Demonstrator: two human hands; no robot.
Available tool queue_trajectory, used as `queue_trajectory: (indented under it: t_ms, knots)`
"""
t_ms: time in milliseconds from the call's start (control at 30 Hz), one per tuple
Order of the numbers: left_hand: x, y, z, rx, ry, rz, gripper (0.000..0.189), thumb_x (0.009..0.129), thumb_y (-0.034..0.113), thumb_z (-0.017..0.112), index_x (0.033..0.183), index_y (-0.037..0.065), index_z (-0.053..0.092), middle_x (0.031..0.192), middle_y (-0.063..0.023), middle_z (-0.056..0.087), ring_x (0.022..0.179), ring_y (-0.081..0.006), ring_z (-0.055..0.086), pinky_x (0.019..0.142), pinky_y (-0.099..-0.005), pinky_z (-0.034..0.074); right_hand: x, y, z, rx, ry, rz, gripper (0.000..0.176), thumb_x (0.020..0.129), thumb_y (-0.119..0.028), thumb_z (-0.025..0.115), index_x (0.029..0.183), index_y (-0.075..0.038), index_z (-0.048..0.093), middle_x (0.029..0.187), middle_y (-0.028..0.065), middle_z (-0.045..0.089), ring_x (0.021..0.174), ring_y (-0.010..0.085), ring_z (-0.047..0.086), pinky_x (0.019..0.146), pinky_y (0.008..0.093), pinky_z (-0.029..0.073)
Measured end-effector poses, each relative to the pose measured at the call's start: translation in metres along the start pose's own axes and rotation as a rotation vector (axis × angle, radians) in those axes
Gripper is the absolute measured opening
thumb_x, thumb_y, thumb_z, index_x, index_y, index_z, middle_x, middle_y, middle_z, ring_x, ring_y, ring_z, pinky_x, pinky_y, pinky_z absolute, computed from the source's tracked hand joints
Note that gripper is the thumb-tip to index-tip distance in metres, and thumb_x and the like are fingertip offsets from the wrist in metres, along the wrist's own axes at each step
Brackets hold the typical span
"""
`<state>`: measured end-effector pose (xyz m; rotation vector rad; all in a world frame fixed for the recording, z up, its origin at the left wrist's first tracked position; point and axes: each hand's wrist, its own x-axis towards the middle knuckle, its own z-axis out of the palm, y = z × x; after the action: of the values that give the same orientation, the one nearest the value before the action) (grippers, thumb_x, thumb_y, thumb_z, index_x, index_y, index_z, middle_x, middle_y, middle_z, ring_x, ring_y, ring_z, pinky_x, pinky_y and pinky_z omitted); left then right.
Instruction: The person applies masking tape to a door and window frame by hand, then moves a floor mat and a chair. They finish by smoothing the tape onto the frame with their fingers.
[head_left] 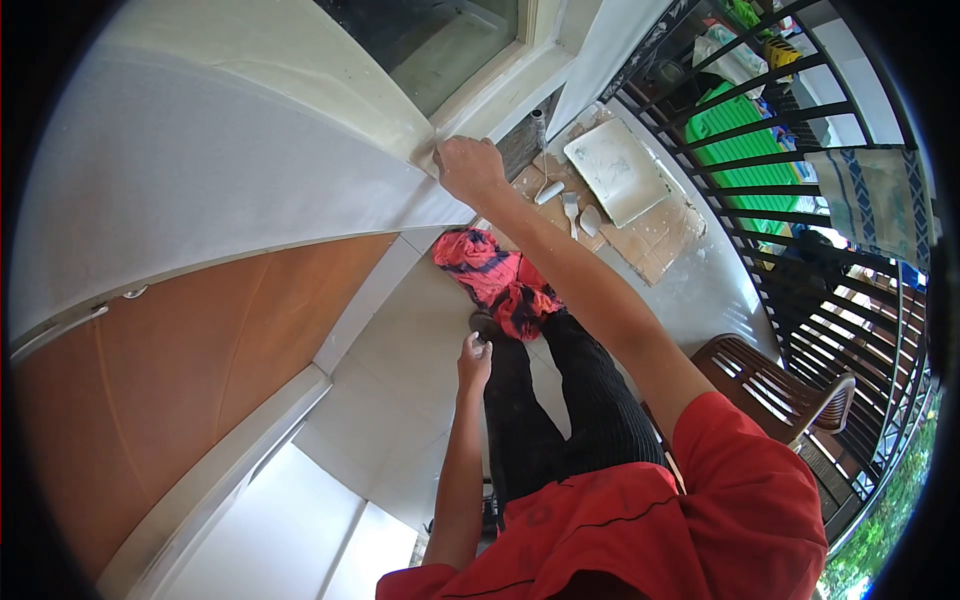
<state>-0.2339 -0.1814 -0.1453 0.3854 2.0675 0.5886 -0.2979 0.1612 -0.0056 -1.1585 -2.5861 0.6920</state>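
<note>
My right hand [470,172] is closed, knuckles up, right at the lower corner of the cream window frame [472,118]. Whatever its fingers may press on is hidden beneath them. Lower down, my left hand [474,362] is held in front of my legs, its fingers curled together around something small and greyish that I cannot make out. Just beyond it, a dark shoe [485,324] shows on the tiled floor. A red and black patterned cloth [480,268] lies bunched by my feet, below my right forearm.
A paint-smeared tray [617,170] lies on cardboard [655,240], with a paint roller [549,192], a brush [571,208] and a spoon-like tool [591,220] beside it. Black railing [770,130] borders the right, near a brown slatted chair [765,385]. A brown door [190,350] stands left.
</note>
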Motion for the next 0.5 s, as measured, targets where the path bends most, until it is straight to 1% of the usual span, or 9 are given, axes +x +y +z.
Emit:
queue_trajectory:
  t_ms: [67,133,233,333,433,500]
  knots:
    - [0.0,0.001,0.0,0.006,-0.005,0.003,0.044,0.082,0.029,0.058,0.119,0.008,0.045,0.096,-0.0214,0.061,0.091,-0.0341,0.06,0.08,-0.04,0.046,0.0,0.001,-0.006,0.011,0.0,0.012,0.018,0.075,-0.017,0.051,0.071,-0.004,0.063,0.077,0.0154,0.063,0.075,0.0313,0.062,0.071,0.0408,0.045]
    - [0.0,0.001,0.0,0.011,-0.01,0.005,0.045,0.082,0.029,0.058,0.119,0.007,0.045,0.096,-0.0214,0.061,0.091,-0.0341,0.06,0.08,-0.04,0.046,0.0,0.002,-0.014,0.046,-0.046,0.059,0.021,0.076,-0.021,0.052,0.072,-0.003,0.063,0.074,0.0164,0.063,0.074,0.0321,0.062,0.071,0.0411,0.045]
    - [-0.001,0.0,0.003,0.019,-0.015,-0.002,0.045,0.082,0.03,0.057,0.119,0.007,0.045,0.096,-0.0212,0.061,0.091,-0.0342,0.06,0.08,-0.04,0.046,0.0,0.004,-0.011,0.033,-0.055,0.121,0.022,0.075,-0.023,0.054,0.071,-0.004,0.063,0.071,0.0177,0.063,0.072,0.0329,0.062,0.07,0.0409,0.046]
    - [-0.001,-0.004,0.006,0.005,-0.009,0.007,0.044,0.083,0.03,0.057,0.119,0.008,0.045,0.096,-0.0212,0.061,0.09,-0.0342,0.06,0.08,-0.0401,0.046,-0.002,0.002,-0.008,0.061,-0.034,0.112,0.023,0.074,-0.025,0.055,0.069,-0.004,0.063,0.07,0.0186,0.062,0.071,0.0329,0.062,0.071,0.0408,0.046]
    - [-0.001,-0.006,0.006,0.005,-0.017,-0.014,0.044,0.083,0.031,0.057,0.119,0.008,0.045,0.096,-0.0215,0.061,0.091,-0.0341,0.06,0.08,-0.0401,0.046,0.0,0.0,-0.009,0.064,-0.068,0.119,0.022,0.073,-0.024,0.055,0.069,-0.004,0.062,0.07,0.0186,0.062,0.07,0.0329,0.062,0.072,0.0403,0.046]
    - [0.0,-0.011,0.007,0.007,-0.013,0.0,0.044,0.083,0.031,0.057,0.119,0.008,0.045,0.097,-0.0216,0.061,0.091,-0.0339,0.059,0.08,-0.04,0.046,0.001,-0.002,-0.01,0.056,-0.054,0.116,0.022,0.073,-0.023,0.054,0.069,-0.003,0.062,0.069,0.0185,0.062,0.069,0.0329,0.062,0.072,0.0401,0.046]
